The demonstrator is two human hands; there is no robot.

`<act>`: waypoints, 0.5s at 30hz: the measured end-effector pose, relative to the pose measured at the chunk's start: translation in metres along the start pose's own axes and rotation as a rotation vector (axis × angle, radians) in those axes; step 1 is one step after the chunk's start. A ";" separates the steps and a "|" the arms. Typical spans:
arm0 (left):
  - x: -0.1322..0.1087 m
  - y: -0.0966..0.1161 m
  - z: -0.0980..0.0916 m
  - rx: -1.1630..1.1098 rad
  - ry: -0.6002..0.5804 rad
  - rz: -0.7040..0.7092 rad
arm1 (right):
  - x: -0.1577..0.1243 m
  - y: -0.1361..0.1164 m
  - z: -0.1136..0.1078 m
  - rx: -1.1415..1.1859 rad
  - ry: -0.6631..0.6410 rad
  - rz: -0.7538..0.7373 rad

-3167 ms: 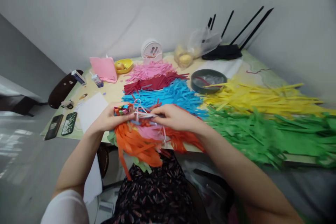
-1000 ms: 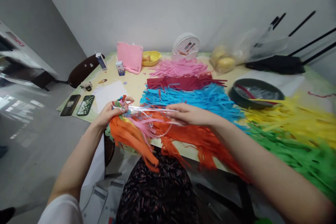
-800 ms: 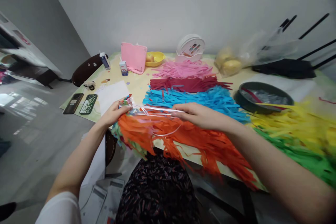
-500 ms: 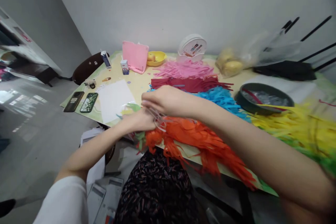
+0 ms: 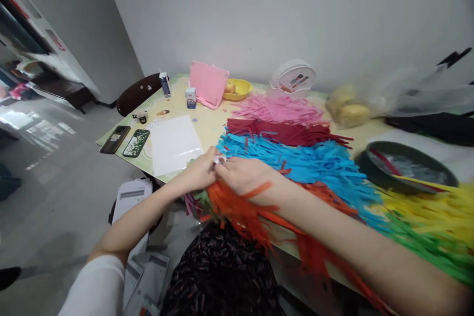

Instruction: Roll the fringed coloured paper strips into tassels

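Note:
My left hand (image 5: 202, 173) and my right hand (image 5: 242, 174) meet near the table's front edge, fingers closed in a pinch. A bit of pale cord (image 5: 219, 159) shows between their fingertips. Directly below hangs a bunch of orange fringed paper strips (image 5: 237, 210), its top hidden by my hands. Beside it dangle some green strips (image 5: 203, 200). More orange strips trail under my right forearm. Just beyond my hands lies blue fringed paper (image 5: 296, 158), then a dark red fringed piece (image 5: 277, 131) and a pink one (image 5: 281, 108).
Yellow strips (image 5: 437, 212) and green strips (image 5: 418, 242) lie at the right, near a dark round tray (image 5: 370, 165). White paper (image 5: 174, 143) and two phones (image 5: 136, 143) occupy the left. Behind stand a pink tablet case (image 5: 209, 84), yellow bowl (image 5: 244, 90) and small cartons (image 5: 190, 98).
My right hand has come down beside my left, and the loose cord loops have drawn into their fingertips. The orange strips have shifted, uncovering more blue paper. The view has turned slightly left.

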State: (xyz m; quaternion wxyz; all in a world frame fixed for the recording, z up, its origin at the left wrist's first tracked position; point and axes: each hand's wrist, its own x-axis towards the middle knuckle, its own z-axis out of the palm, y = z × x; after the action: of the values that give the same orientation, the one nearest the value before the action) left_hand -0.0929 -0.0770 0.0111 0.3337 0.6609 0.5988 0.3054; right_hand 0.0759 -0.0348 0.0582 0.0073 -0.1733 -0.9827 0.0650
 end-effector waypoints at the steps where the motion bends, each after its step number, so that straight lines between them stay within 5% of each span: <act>1: -0.002 0.002 -0.001 0.050 -0.058 0.051 | 0.004 0.002 -0.006 0.059 -0.018 -0.025; 4: -0.010 0.003 -0.007 0.044 -0.210 0.193 | 0.013 0.020 -0.007 0.479 0.072 -0.038; 7: -0.019 -0.003 -0.013 -0.182 -0.180 0.208 | 0.024 0.033 0.016 1.063 0.321 0.023; 11: -0.017 -0.014 -0.009 -0.695 0.136 0.039 | 0.041 0.022 0.055 1.424 0.549 0.192; 15: 0.001 -0.027 0.001 -1.026 0.449 -0.103 | 0.054 0.004 0.075 1.221 0.667 0.264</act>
State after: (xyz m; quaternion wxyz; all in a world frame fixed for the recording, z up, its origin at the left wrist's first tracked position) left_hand -0.1079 -0.0740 -0.0110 0.4910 0.3026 0.4613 0.6742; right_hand 0.0236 -0.0220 -0.0171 0.3959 -0.2665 -0.6867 0.5484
